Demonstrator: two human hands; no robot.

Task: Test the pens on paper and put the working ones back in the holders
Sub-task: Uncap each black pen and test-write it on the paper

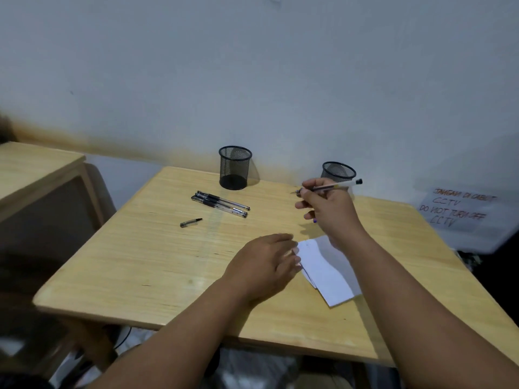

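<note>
Right hand [330, 210] up off the surface [140, 262], pinching an uncapped pen [331, 187] level in front of the right mesh holder [338, 171]. Left hand [264, 265] lies flat, fingers straight, touching the paper [328, 270]. Three capped pens [220, 204] lie beside a loose cap [191, 222], near the left holder [234, 167].

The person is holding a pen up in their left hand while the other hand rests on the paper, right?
Not quite: the head view shows the right hand holding the pen up. It's the left hand that rests on the paper.
</note>
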